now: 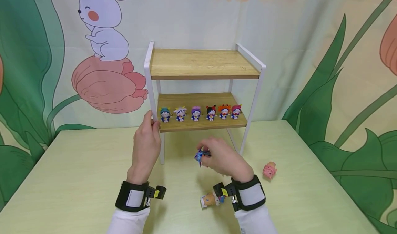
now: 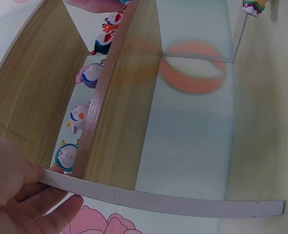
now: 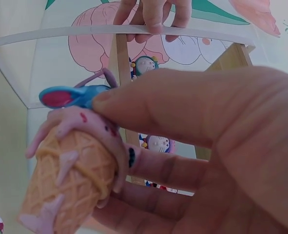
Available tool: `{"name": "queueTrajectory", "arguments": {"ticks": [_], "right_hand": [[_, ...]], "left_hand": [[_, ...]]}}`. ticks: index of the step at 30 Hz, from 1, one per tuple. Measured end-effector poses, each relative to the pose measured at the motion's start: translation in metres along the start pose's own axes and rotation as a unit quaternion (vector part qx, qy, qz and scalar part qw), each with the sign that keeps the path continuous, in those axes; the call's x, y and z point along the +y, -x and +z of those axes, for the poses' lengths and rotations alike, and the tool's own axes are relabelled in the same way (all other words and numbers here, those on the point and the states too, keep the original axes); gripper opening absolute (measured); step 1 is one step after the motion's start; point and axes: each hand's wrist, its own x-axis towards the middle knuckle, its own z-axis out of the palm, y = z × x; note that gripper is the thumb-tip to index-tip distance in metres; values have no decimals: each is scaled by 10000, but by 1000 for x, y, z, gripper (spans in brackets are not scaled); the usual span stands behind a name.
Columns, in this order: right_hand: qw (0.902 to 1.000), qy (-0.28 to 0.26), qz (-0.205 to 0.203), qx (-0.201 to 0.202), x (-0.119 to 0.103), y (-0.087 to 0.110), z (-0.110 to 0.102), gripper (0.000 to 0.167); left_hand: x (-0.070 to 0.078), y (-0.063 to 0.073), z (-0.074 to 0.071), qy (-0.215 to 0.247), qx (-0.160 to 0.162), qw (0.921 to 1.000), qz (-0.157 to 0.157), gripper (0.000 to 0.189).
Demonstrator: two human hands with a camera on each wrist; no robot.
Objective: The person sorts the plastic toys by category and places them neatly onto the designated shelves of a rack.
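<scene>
My left hand point(image 1: 146, 146) grips the white left post point(image 2: 134, 197) of a small two-tier wooden shelf at the lower board, thumb and fingers on either side. Below that board's front edge, my right hand point(image 1: 225, 156) pinches a small figurine point(image 3: 78, 163) between thumb and fingers. It has blue ears with pink insides and melting pink cream on a waffle cone; the fingers cover part of it. Several small figurines with coloured animal hats, one purple-hatted point(image 1: 195, 113), stand in a row on the lower board point(image 1: 198, 124).
Under my right wrist a cone figurine point(image 1: 210, 200) lies on the table point(image 1: 93, 172). A pink-topped figurine point(image 1: 270, 170) lies farther right. The shelf's upper board point(image 1: 201, 62) is above the row. A printed curtain point(image 1: 192, 20) hangs behind.
</scene>
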Motion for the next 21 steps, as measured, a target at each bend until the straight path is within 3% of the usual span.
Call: {"name": "queueTrajectory", "arguments": {"ticks": [21], "right_hand": [[9992, -235, 0, 311, -8, 7, -9, 24]], "left_hand": [[1, 0, 0, -29, -4, 10000, -24, 35]]}}
